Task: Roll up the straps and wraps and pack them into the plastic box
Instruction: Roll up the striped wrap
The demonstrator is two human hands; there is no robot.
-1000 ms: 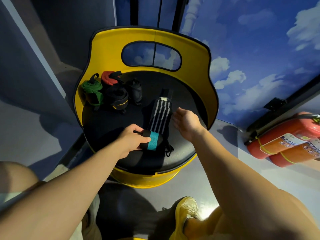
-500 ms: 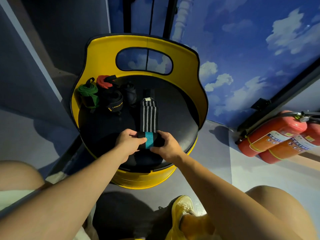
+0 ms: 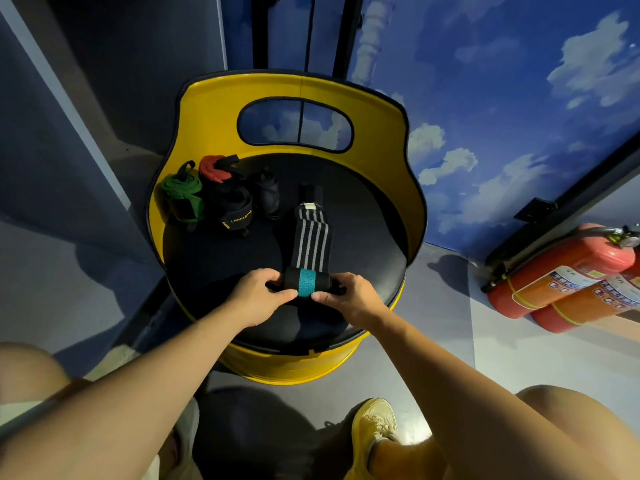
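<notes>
A black wrap with grey stripes (image 3: 310, 240) lies lengthwise on the black seat of a yellow barrel chair (image 3: 381, 140). Its near end is rolled into a short black roll with a teal band (image 3: 306, 286). My left hand (image 3: 258, 295) grips the roll's left end and my right hand (image 3: 349, 296) grips its right end. At the seat's back left stand rolled wraps: a green one (image 3: 182, 196), a red one (image 3: 212, 168), a black one with yellow lettering (image 3: 232, 211) and another black one (image 3: 267, 192). No plastic box is in view.
Two red fire extinguishers (image 3: 568, 271) lie on the grey floor to the right, against the blue cloud-painted wall. My yellow shoe (image 3: 375, 422) and my knees are below the chair. A dark wall panel stands to the left.
My right hand came from hovering over the seat onto the right end of the roll. Both hands now hold the roll, which sits against the striped wrap's near end.
</notes>
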